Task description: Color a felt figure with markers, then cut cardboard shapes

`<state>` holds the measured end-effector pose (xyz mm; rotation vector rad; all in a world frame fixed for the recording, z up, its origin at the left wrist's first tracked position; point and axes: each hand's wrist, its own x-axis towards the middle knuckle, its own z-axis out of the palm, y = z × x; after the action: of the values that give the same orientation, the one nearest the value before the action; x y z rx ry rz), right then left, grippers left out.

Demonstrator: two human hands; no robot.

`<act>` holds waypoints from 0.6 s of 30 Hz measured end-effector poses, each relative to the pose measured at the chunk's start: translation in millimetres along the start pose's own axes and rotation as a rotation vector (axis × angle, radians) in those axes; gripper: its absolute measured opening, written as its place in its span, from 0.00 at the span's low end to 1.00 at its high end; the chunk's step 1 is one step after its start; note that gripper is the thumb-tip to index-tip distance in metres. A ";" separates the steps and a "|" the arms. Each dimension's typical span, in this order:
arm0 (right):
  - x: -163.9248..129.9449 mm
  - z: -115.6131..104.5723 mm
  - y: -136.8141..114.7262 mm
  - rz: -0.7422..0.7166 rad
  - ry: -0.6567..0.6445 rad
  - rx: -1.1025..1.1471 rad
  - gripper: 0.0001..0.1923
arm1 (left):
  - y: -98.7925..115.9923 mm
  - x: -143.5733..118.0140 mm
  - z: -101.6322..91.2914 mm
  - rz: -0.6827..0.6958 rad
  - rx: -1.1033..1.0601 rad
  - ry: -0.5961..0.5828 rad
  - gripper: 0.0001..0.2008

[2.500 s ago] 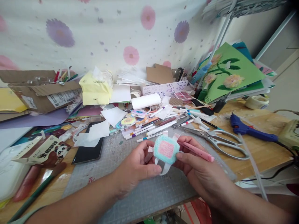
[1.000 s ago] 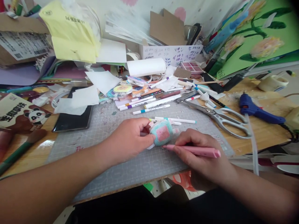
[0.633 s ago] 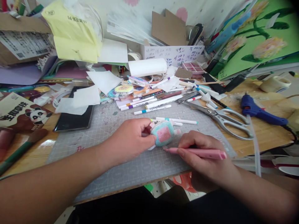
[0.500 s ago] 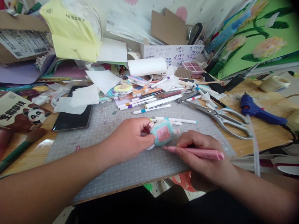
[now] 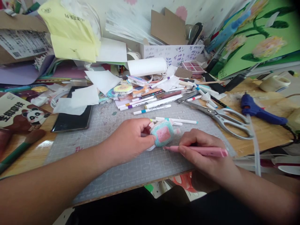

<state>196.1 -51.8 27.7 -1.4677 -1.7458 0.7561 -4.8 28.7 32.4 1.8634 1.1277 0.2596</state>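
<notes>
My left hand (image 5: 132, 139) pinches the left edge of a small, square, textured craft piece (image 5: 164, 134), turquoise around a pink centre, with pale tabs sticking out at its sides. My right hand (image 5: 201, 150) grips a pink marker (image 5: 211, 151) like a pen. The marker's tip points left, close to the lower edge of the piece; whether it touches is too small to tell. Just behind the piece lie white markers (image 5: 185, 121) with coloured ends. All of this is over a grey cutting mat (image 5: 131, 175).
Silver scissors (image 5: 225, 120) and a blue glue gun (image 5: 262, 111) lie to the right. A pile of markers (image 5: 150, 101) and paper scraps spreads behind. On the left are a dark phone (image 5: 75, 120), a panda-printed packet (image 5: 23, 112) and a green-handled brush (image 5: 21, 150).
My right hand and the pink marker have shifted slightly to the right. My left hand and the craft piece have stayed almost still.
</notes>
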 end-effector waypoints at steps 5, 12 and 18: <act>0.8 0.7 0.4 -0.005 0.002 0.012 0.10 | 2.4 -0.1 -0.8 -0.016 -0.015 -0.011 0.07; 1.7 1.4 1.7 0.017 0.006 0.000 0.10 | 2.3 0.3 -0.7 -0.021 -0.024 -0.001 0.06; 0.3 1.0 5.0 -0.002 -0.003 0.009 0.11 | 4.6 -1.2 -1.9 -0.034 -0.082 -0.001 0.05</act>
<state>198.1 -50.6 23.1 -1.4598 -1.7440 0.7646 -3.9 28.1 37.4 1.7707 1.1304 0.2822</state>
